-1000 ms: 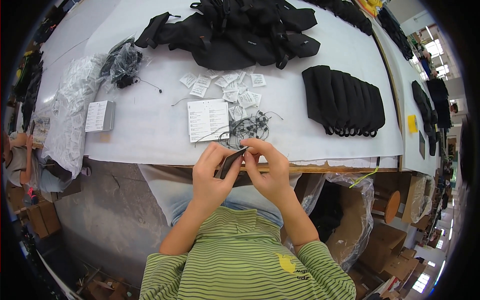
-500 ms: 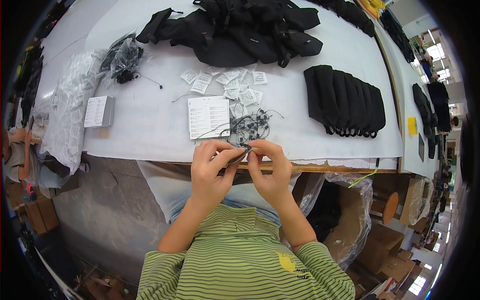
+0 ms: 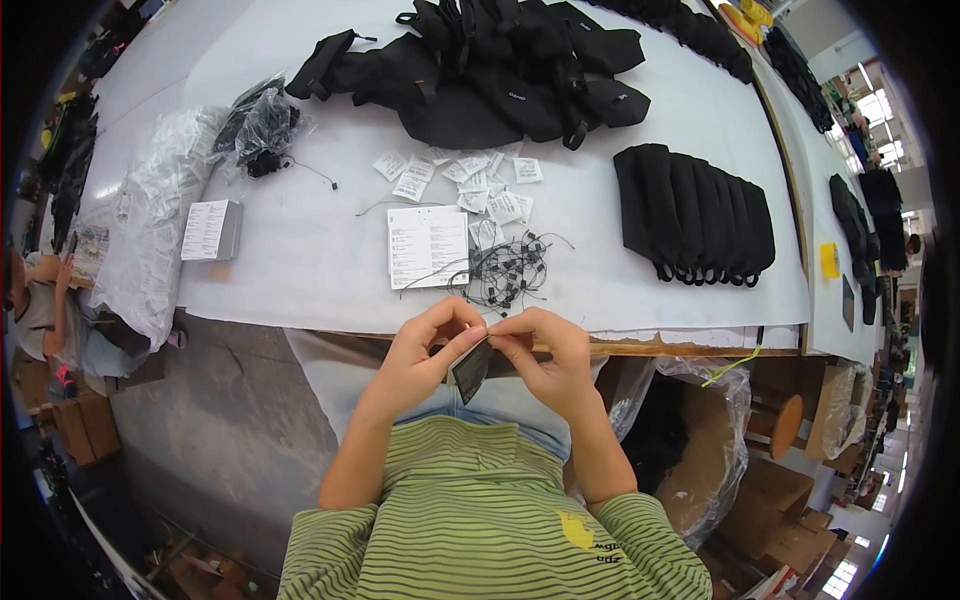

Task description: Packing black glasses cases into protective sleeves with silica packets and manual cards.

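Note:
Just off the table's front edge, my left hand (image 3: 422, 352) pinches a dark hang tag (image 3: 470, 374), which hangs down between my hands. The fingers of my right hand (image 3: 552, 362) close at the tag's upper corner; whether they grip the tag itself or a cord on it is too small to tell. Past my fingers lies a tangle of black tag strings (image 3: 508, 275). Beside it, a stack of white printed tags (image 3: 428, 245) lies flat, with a few strings across it. Several small white sachets (image 3: 470, 178) are scattered behind these.
Black bags (image 3: 490, 95) are heaped at the back; a row of black pouches (image 3: 695, 212) lies right. At left are a second tag stack (image 3: 210, 230), a plastic bag of strings (image 3: 262, 125) and a long clear bag of sachets (image 3: 155, 215). Another person (image 3: 60, 310) sits far left.
My hands have come slightly toward me, off the table edge. The dark tag now hangs down in plain sight, where it was held tilted flatter between my fingers.

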A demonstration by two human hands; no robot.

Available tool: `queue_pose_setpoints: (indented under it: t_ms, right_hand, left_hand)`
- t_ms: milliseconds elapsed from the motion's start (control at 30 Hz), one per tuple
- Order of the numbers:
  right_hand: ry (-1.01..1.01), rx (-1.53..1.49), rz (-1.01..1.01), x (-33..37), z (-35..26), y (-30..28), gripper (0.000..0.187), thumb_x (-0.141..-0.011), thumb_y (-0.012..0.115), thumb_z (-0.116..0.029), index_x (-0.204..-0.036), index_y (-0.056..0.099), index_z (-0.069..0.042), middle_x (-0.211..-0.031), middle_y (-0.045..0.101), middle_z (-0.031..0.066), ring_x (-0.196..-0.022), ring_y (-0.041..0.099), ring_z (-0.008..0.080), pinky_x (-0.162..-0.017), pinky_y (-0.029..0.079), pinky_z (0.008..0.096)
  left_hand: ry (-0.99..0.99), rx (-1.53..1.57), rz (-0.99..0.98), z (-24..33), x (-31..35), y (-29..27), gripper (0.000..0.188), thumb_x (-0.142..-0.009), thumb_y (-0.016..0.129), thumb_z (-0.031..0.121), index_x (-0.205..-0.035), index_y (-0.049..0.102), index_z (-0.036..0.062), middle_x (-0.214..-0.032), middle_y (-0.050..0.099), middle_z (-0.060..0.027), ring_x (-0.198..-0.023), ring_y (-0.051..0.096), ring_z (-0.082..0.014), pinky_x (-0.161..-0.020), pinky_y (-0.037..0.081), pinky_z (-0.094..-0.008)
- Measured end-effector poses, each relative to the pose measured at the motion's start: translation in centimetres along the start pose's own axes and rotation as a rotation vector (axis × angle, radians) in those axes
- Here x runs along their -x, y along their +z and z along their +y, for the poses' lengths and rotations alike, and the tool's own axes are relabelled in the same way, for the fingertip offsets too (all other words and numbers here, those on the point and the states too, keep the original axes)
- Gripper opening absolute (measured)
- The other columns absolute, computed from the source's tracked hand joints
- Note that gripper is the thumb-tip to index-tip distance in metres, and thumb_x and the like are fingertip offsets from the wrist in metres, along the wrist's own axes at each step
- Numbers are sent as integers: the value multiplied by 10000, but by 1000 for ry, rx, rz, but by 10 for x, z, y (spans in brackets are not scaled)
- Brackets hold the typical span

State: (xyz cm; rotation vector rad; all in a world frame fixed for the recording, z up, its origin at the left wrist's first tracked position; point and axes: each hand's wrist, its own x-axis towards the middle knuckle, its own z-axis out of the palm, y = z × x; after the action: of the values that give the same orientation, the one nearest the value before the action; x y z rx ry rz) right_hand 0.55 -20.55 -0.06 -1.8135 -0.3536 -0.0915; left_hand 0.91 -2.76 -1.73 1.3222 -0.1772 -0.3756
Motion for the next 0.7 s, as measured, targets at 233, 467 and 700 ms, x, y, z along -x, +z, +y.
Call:
queue_pose_setpoints:
  t_ms: [233,467,700]
  right_hand:
    - [195,-139,-92,0,9,-5,96,-844,670,-74,-887,606,-18,-669,579,8,-566,478,46,-523,378,195]
    - [275,-165,9,7,22,-7,72,-870,638,-90,-873,593,-35,-607,514,-31,-524,383,24,-478,304,196]
    - [334,-251,-8,21,18,-10,87,-867,640,-107,-880,596,-33,-612,519,-46,-532,384,12,-480,289,188]
  left_hand:
    - [77,38,68,5,-7,4,96,-922,567,102,-899,556,9,-829,552,-8,-769,515,-67,-689,431,-220]
    - [238,-361,319,-11,-114,-33,175,-853,650,173,-916,583,24,-856,578,-32,-687,520,-99,-631,424,-237]
    - [273,-954,741,4,-189,-77,225,-790,715,210,-921,619,55,-915,503,-70,-788,526,-215,-681,442,-335]
